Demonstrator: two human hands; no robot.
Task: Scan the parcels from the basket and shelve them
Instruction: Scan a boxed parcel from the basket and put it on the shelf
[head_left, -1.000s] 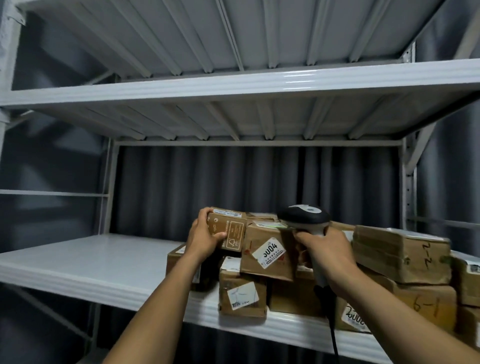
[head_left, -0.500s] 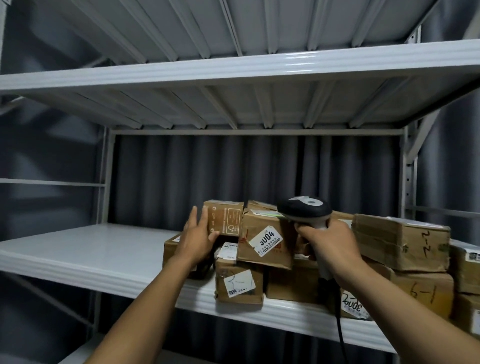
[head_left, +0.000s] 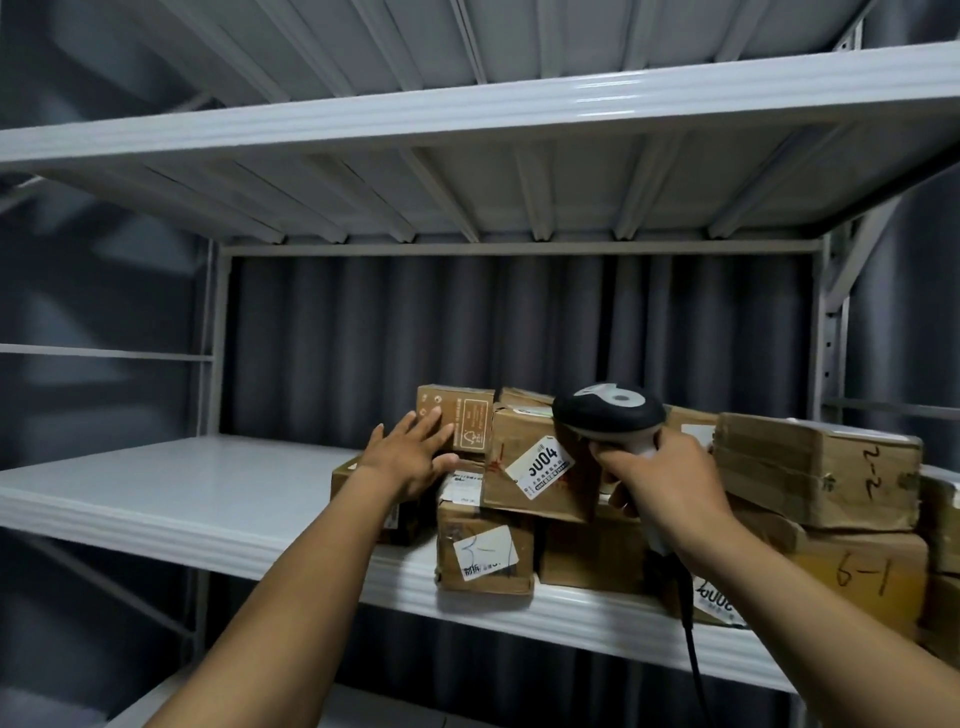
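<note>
The small box (head_left: 467, 421) sits atop the stack (head_left: 540, 483) near the front edge of the shelf (head_left: 208, 499); my left hand (head_left: 410, 457), fingers spread flat, touches its face. I should nudge it squarely back so it won't topple. My right hand (head_left: 670, 478) is wrapped round the scanner (head_left: 608, 415)

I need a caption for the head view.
Left hand touches small brown cardboard parcel on white shelf; right hand grips black-and-white scanner.

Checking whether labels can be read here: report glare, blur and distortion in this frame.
Head view: dim light, with glare streaks on the upper shelf edge; wide-angle bending bows the shelf lines; the left hand and the white label look slightly soft, its first digit unclear.
</note>
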